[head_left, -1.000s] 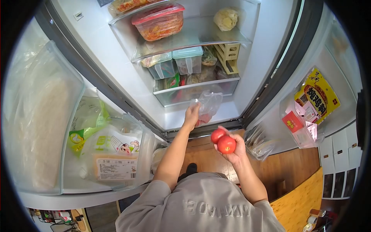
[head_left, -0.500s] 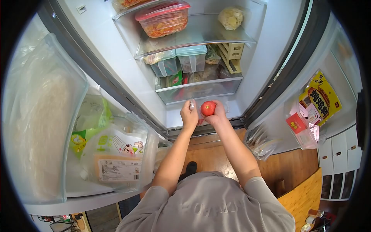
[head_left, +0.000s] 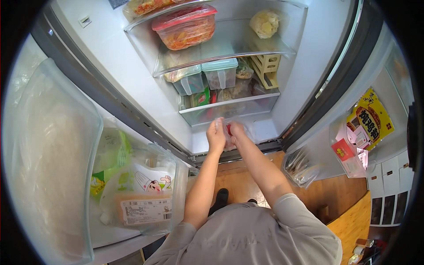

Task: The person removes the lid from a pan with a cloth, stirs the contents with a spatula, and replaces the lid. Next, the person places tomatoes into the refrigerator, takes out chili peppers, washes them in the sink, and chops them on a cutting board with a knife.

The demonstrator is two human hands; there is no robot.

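Observation:
My left hand grips the edge of a clear plastic bag in front of the fridge's bottom compartment. My right hand is at the bag's mouth, closed around a red tomato, of which only a small part shows between the hands. Its fingers are partly hidden by the bag. Just behind the hands is the low transparent drawer of the fridge.
Two lidded bins and a cream rack sit above the drawer. A red-lidded container is on the shelf higher up. Open doors flank me; the right one holds a yellow packet. A wooden tabletop stands at lower right.
My right hand has moved left and away from my body with the tomatoes, to the bag in my left hand. The tomato it showed openly is now mostly hidden.

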